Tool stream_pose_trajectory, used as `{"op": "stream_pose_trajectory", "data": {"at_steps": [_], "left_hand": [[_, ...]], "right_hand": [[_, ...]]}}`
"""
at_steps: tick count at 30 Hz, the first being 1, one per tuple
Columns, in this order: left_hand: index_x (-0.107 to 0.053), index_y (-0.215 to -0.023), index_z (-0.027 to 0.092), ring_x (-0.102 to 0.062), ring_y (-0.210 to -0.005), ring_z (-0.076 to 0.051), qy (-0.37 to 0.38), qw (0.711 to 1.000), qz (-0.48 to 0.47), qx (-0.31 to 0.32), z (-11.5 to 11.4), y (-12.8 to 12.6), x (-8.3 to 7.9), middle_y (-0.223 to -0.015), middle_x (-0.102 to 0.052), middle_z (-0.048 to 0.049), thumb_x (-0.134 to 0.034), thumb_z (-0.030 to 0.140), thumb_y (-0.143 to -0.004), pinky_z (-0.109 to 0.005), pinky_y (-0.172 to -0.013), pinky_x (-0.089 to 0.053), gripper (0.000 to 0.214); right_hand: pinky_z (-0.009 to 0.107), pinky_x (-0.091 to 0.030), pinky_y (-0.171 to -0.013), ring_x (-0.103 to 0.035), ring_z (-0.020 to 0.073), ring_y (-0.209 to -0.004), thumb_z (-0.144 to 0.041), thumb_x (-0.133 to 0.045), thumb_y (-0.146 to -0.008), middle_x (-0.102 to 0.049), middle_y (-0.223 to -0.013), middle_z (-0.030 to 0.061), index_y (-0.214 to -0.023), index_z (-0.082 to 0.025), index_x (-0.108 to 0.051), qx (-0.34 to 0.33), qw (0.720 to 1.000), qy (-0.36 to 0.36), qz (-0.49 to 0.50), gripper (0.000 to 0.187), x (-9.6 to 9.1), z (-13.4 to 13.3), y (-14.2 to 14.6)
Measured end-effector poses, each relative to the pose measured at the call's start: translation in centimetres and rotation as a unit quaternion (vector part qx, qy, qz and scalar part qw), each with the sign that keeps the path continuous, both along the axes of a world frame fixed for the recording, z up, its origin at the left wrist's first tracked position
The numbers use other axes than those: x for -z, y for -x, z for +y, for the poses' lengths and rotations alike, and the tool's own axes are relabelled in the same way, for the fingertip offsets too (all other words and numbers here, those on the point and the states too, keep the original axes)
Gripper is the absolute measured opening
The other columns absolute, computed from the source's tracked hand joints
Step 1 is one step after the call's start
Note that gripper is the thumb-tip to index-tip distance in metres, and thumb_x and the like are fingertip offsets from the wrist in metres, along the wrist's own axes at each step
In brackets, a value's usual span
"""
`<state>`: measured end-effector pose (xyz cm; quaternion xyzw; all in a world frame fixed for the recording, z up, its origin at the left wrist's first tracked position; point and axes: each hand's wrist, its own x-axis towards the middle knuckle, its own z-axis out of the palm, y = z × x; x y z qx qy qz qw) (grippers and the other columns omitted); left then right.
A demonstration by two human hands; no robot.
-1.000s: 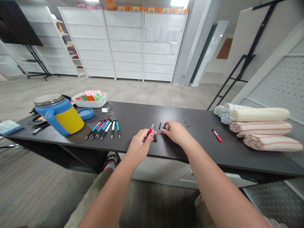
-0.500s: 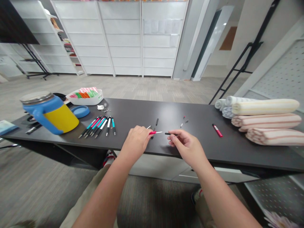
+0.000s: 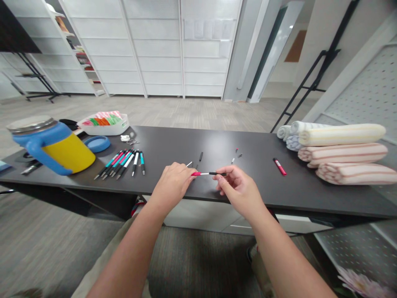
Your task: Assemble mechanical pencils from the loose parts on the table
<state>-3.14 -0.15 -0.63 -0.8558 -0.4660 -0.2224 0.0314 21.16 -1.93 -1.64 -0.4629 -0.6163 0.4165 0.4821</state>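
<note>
Between the thumb and fingers of my left hand (image 3: pixel 174 182) is a red pen barrel (image 3: pixel 196 174), mostly covered by the hand. A thin white refill (image 3: pixel 204 174) sticks out of it to the right. My right hand (image 3: pixel 238 185) pinches a black pen grip (image 3: pixel 214 173), whose left end meets the refill's tip. Just beyond the left hand lies a thin light-coloured rod (image 3: pixel 189 164), partly hidden. Farther off are a black pen grip piece (image 3: pixel 201 156), a small white part (image 3: pixel 233 160), a tiny red part (image 3: pixel 236 150) and a small dark part (image 3: pixel 240 155).
Several click pens (image 3: pixel 120 163) lie side by side on the dark table (image 3: pixel 167 142). To their left stand a blue and yellow mug (image 3: pixel 66 149), a blue lid (image 3: pixel 97 143) and a white basket (image 3: pixel 105 129). A red pen barrel (image 3: pixel 279 166) and rolled towels (image 3: pixel 344 153) are at the right.
The gap between the refill and the black grip has closed, and the grip now sits at the refill's tip. The whole view has shifted slightly.
</note>
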Motion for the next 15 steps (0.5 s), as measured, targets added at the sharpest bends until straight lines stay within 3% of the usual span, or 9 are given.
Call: {"op": "stream_pose_trajectory", "data": {"at_steps": [10, 15], "left_hand": [[-0.069, -0.125, 0.023, -0.064, -0.098, -0.021, -0.006, 0.998, 0.002, 0.058, -0.50, 0.09, 0.17, -0.108, -0.072, -0.0066, -0.052, 0.027, -0.108, -0.035, -0.084, -0.041, 0.024], [-0.067, -0.131, 0.023, -0.067, -0.098, -0.021, -0.010, 0.997, -0.002, 0.071, -0.62, 0.23, 0.33, -0.107, -0.073, -0.0062, -0.053, 0.025, -0.108, -0.034, -0.082, -0.041, 0.027]], "right_hand": [[0.026, -0.050, -0.060, -0.069, 0.0144, -0.059, -0.039, -0.068, -0.098, -0.073, -0.070, -0.0030, -0.110, -0.025, -0.069, -0.026, 0.987, -0.039, -0.156, 0.019, -0.21, -0.15, 0.40], [0.026, -0.048, -0.059, -0.069, 0.0151, -0.058, -0.038, -0.068, -0.099, -0.072, -0.066, -0.0036, -0.110, -0.025, -0.073, -0.031, 0.981, -0.057, -0.182, 0.018, -0.37, -0.16, 0.36]]}}
